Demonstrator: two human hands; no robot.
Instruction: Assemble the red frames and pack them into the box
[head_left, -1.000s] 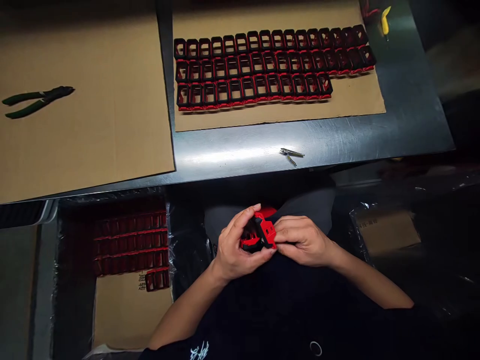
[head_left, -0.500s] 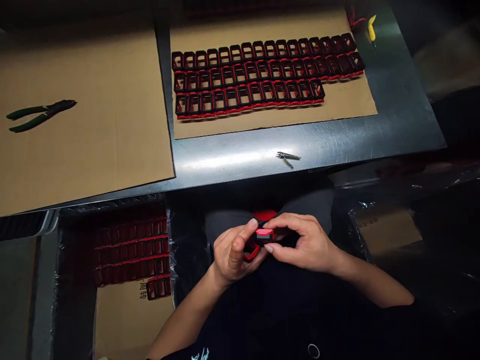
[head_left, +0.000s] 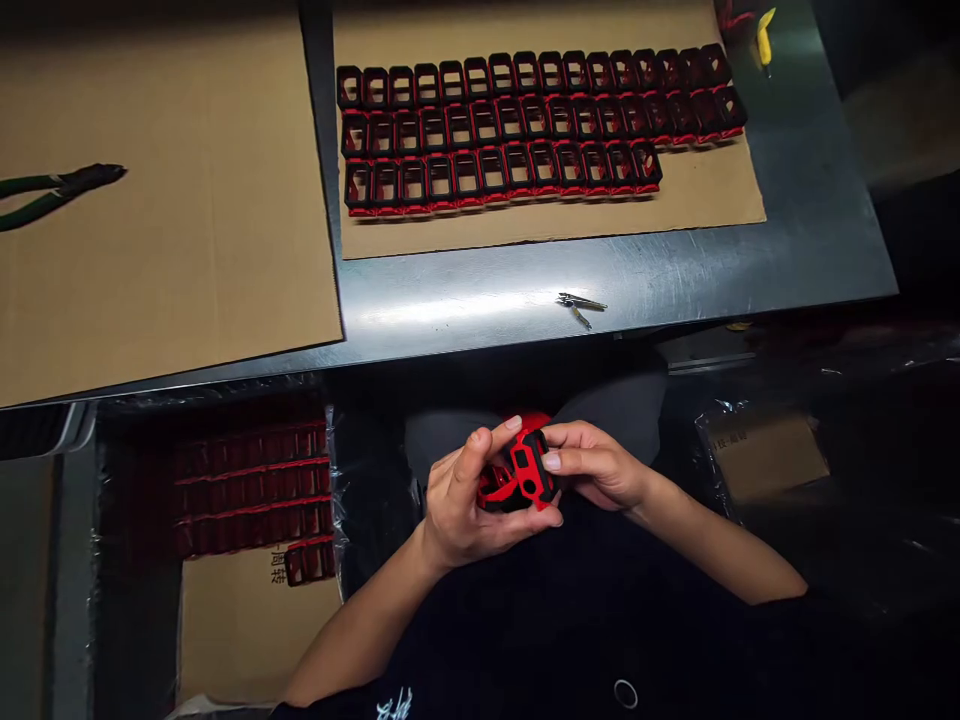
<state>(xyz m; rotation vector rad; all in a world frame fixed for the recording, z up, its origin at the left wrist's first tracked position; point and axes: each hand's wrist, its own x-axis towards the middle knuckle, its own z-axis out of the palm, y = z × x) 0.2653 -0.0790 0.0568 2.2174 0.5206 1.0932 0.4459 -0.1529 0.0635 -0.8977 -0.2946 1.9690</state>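
A red and black plastic housing (head_left: 528, 468), with a square and a round opening on its red face, is held up between both hands over the lap. My left hand (head_left: 465, 500) cups it from the left and below, thumb and forefinger raised along its side. More red plastic shows in the left palm; whether it is a second piece I cannot tell. From the right, my right hand (head_left: 600, 466) pinches the housing's black edge with thumb and fingers. Behind the hands, a red patch (head_left: 534, 425) is partly hidden.
Rows of similar red-black housings (head_left: 491, 170) stand on cardboard (head_left: 555, 228) on the metal table. Green-handled cutting pliers (head_left: 64, 190) lie on the left cardboard. A small metal tool (head_left: 581, 306) lies near the table's front edge, a yellow tool (head_left: 764, 38) far right. A lined box (head_left: 259, 620) holds more housings.
The housing has been turned so its red face with the openings shows. My right hand has shifted its grip to the upper right edge. The view has moved slightly.
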